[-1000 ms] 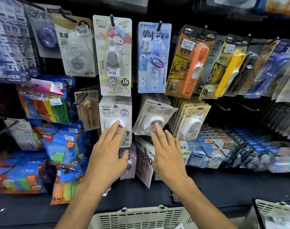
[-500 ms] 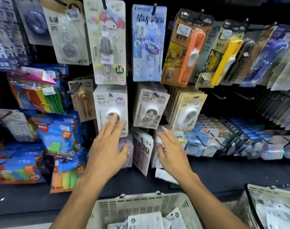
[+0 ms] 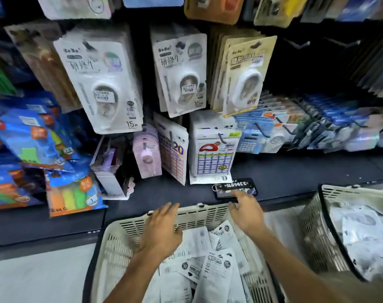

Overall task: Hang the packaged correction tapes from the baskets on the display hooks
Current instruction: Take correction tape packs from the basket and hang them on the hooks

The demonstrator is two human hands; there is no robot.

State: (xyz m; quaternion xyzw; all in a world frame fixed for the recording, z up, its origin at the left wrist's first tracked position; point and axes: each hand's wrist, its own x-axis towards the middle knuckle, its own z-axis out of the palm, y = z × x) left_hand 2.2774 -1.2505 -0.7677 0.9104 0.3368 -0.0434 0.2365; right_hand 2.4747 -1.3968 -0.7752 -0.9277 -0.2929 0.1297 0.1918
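"BoBo" and "15m" are printed on the left hanging correction tape pack [image 3: 101, 84]; "BoBo" is repeated on the middle pack [image 3: 180, 71]. "20" is shown on a white card [image 3: 175, 154] below. "3386875" is read, upside down, on a black key tag [image 3: 235, 185].

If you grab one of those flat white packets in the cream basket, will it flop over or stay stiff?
A flat white packet would probably stay fairly stiff, since it looks like printed card. It likely weighs little, being thin. The glossy packets lie loosely overlapped in the cream plastic basket, so one may slide off its neighbours when lifted.
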